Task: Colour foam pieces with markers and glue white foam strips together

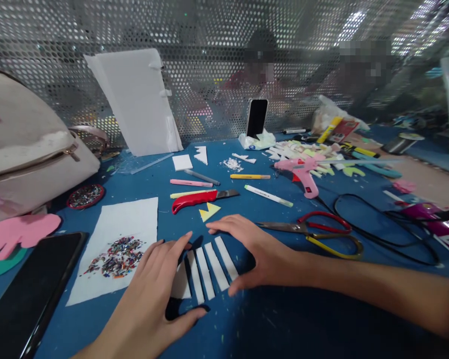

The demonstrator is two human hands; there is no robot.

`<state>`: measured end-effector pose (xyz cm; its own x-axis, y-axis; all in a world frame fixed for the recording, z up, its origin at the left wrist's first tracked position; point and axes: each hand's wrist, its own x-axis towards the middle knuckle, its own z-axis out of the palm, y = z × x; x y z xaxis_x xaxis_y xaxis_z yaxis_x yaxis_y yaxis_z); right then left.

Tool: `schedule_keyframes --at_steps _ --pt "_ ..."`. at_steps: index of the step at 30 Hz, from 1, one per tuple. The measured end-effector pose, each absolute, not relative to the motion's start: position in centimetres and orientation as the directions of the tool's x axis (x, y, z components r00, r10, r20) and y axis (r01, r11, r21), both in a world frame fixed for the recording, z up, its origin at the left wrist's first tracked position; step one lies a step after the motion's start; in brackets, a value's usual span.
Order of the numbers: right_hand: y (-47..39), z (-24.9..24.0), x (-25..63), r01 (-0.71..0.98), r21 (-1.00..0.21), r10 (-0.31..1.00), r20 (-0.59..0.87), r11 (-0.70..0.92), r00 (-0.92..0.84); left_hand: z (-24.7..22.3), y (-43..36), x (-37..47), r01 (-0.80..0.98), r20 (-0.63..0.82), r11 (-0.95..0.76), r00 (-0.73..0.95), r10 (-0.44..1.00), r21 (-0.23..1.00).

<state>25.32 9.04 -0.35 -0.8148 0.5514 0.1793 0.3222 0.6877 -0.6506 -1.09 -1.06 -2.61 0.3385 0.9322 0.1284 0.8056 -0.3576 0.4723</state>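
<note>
A: What're the hands at?
B: L hand (155, 289) & R hand (252, 254) on either side of white strips (211, 267), fingers spread.
A: Nearby?
B: Red-handled knife (198, 199) above, scissors (303, 227) to the R, glitter paper (114, 249) to the L.

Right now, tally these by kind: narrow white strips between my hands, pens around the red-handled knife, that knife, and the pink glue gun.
Narrow white strips: 4
Pens around the knife: 5
Red-handled knife: 1
Pink glue gun: 1
Total: 11
</note>
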Motion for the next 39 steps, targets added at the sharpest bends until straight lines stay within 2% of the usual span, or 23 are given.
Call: schedule_keyframes --at_steps 3,5,8,12,15,22,35,39 --pt "10.8 0.6 25.4 0.358 -0.552 0.557 0.246 0.753 -0.793 -2.2 -1.1 -1.1 0.785 0.133 -0.347 0.327 0.936 0.513" --pt "12.2 1.4 25.3 0.408 -0.410 0.524 0.222 0.816 -0.823 -1.8 -1.1 -1.1 0.768 0.132 -0.344 0.326 0.936 0.540" --pt "14.1 2.2 24.8 0.373 -0.193 0.403 0.149 0.908 -0.903 -1.4 -1.3 -1.1 0.746 0.136 -0.351 0.335 0.932 0.566" --pt "15.3 2.6 23.2 0.358 0.058 0.348 0.137 0.932 -0.927 -1.2 -1.6 -1.1 0.726 0.153 -0.355 0.331 0.931 0.589" --pt "15.8 2.9 22.0 0.328 0.131 0.313 0.121 0.936 -0.942 -1.3 -1.7 -1.1 0.720 0.162 -0.348 0.317 0.934 0.600" --pt "15.7 4.3 21.5 0.277 0.175 0.267 0.083 0.945 -0.960 -1.4 -1.7 -1.2 0.703 0.148 -0.337 0.317 0.937 0.626" --pt "13.6 2.7 27.3 0.346 -0.065 0.352 0.140 0.936 -0.925 -1.3 -1.8 -1.2 0.700 0.219 -0.379 0.312 0.925 0.605" --pt "13.6 2.1 27.2 0.332 -0.080 0.340 0.143 0.940 -0.930 -1.2 -1.8 -1.2 0.705 0.239 -0.392 0.311 0.920 0.591"
